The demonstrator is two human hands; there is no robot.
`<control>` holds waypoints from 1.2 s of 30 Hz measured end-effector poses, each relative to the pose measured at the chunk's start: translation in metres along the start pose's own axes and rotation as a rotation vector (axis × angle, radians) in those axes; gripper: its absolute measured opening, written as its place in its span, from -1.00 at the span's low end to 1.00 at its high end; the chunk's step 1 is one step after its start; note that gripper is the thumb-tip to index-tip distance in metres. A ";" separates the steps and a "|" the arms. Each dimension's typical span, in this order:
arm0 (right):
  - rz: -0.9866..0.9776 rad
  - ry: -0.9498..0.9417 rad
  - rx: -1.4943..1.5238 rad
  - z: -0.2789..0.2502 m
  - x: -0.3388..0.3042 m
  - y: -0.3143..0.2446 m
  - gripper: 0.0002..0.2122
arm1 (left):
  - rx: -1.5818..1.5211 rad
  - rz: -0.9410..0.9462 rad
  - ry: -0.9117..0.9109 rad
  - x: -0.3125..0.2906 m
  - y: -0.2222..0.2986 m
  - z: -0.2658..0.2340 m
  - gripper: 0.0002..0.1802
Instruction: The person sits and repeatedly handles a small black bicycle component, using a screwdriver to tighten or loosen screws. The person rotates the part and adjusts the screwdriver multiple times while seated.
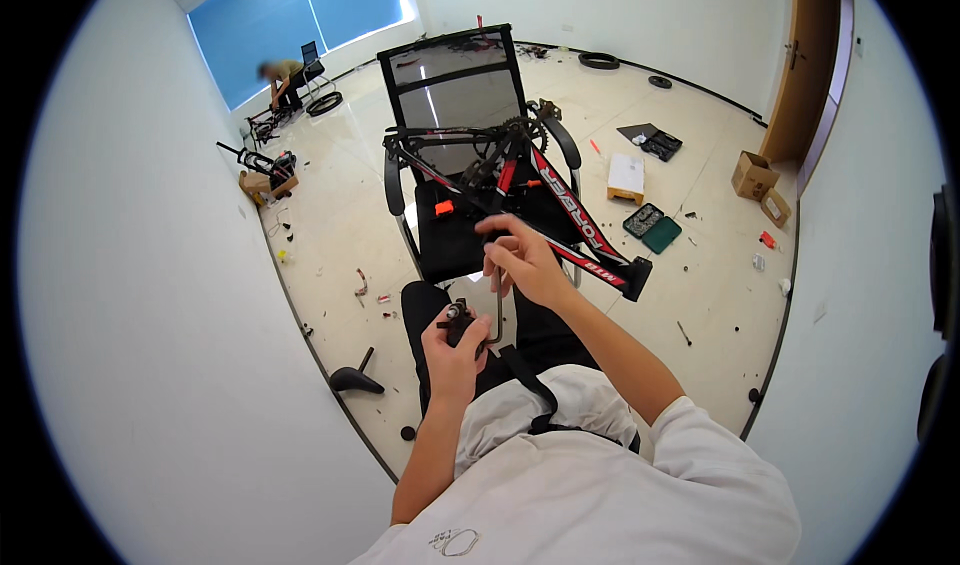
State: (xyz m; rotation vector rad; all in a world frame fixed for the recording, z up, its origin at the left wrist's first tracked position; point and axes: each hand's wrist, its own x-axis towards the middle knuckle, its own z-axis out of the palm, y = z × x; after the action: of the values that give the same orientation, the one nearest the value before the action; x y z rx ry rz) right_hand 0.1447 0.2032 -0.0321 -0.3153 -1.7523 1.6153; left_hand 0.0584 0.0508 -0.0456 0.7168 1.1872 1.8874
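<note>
My left hand (455,360) is closed around a small black bicycle part (458,327) with a silver stub at its top; its exact kind does not show. An L-shaped hex key (499,310) stands upright beside it, its short bent end reaching the part near my left fingers. My right hand (522,263) holds the long arm of the hex key near its upper end, fingers curled and partly blurred. Just beyond my hands a black, red and white bicycle frame (570,205) rests across a black office chair (455,250), with its crank and chainring (525,137) attached.
A saddle (358,380) lies on the floor at left. To the right are an open green bit case (652,227), a black tool case (660,145), a white-topped box (626,177) and a cardboard box (753,176). Another person (285,77) sits at far left near bicycle parts.
</note>
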 end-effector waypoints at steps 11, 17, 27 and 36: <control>-0.041 -0.082 -0.467 0.025 -0.081 0.045 -0.62 | -0.275 0.016 0.156 0.001 0.015 -0.017 -0.85; 0.052 -0.073 -0.510 0.030 -0.088 0.046 -0.56 | -0.312 0.033 0.164 0.007 0.013 -0.018 -0.83; 0.425 -0.087 0.576 0.010 -0.061 0.036 -0.69 | -0.085 0.158 -0.014 0.005 0.006 -0.013 -0.84; 0.534 0.206 0.982 -0.009 -0.033 0.025 -0.83 | 0.195 0.266 0.045 0.006 -0.040 -0.002 -0.51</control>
State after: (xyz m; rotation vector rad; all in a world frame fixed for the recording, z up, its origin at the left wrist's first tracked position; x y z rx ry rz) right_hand 0.1670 0.1942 -0.0670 -0.4550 -0.5807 2.4908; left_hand 0.0657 0.0655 -0.0830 0.9839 1.3732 2.0297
